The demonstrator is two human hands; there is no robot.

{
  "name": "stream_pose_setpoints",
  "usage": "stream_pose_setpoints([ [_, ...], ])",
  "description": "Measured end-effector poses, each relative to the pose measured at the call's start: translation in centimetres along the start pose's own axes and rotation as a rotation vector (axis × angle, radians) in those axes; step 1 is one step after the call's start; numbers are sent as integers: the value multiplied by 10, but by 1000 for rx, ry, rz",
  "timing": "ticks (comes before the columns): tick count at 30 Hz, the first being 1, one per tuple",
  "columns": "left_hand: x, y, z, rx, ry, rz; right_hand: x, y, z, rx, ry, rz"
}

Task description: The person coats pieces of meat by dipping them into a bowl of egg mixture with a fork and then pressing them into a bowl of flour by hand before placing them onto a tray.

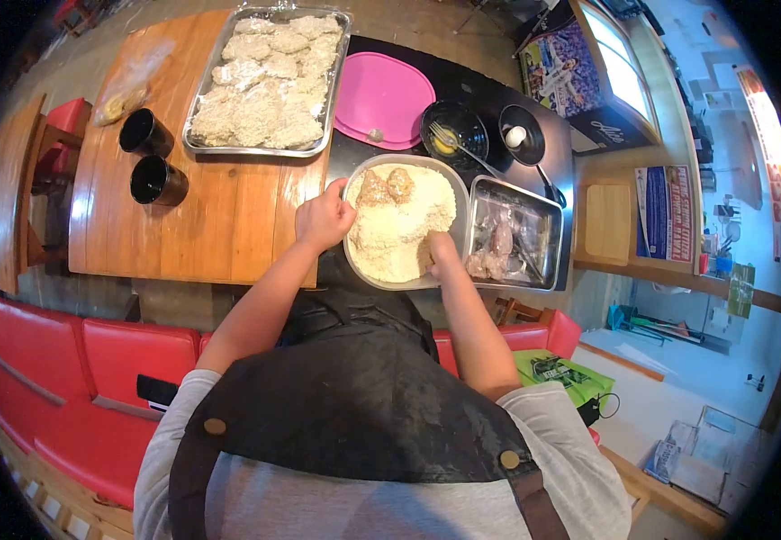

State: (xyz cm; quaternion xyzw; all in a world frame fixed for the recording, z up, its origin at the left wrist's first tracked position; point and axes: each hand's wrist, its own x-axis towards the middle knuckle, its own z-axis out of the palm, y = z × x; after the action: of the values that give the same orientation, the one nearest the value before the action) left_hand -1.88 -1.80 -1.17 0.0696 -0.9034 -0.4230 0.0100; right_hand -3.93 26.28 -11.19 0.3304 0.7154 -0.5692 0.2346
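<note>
A round tub (351, 243) of pale breadcrumbs (395, 238) sits in front of me at the dark table's near edge. My left hand (325, 218) grips its left rim with curled fingers. My right hand (444, 254) reaches in on the right side, its fingers sunk in the crumbs and hidden. Pieces of wet, partly crumbed meat (385, 185) lie at the far side of the tub. Touching the tub's right side is a metal tray (541, 281) with raw meat (502, 241) and what looks like a utensil in it.
A large metal tray (325, 144) of crumbed pieces stands at the back left. Beyond the tub are a pink lid (383, 94), a black bowl (467, 117) with egg and a fork, and a small black pan (534, 153) holding an egg. Two black cups (158, 180) stand on the wooden table (228, 225).
</note>
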Motion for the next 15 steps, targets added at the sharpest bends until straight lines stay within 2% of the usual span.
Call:
stream_pose_setpoints([
  [1,-1,0,-1,7,1,-5,4,5,10,87,117,-25],
  [2,-1,-1,0,10,0,-3,-7,1,21,91,117,-25],
  [4,0,-4,5,22,28,11,-55,-31,42,680,101,-38],
  [8,0,-4,5,9,48,29,-85,-63,52,1046,46,5],
  [12,-1,-2,0,11,27,25,-85,-66,49,1085,128,-11],
  [14,-1,1,-2,-2,-6,9,-68,-63,34,1007,-31,51],
  [15,-1,2,-3,-5,-10,1,-65,-62,29,1009,-28,49],
])
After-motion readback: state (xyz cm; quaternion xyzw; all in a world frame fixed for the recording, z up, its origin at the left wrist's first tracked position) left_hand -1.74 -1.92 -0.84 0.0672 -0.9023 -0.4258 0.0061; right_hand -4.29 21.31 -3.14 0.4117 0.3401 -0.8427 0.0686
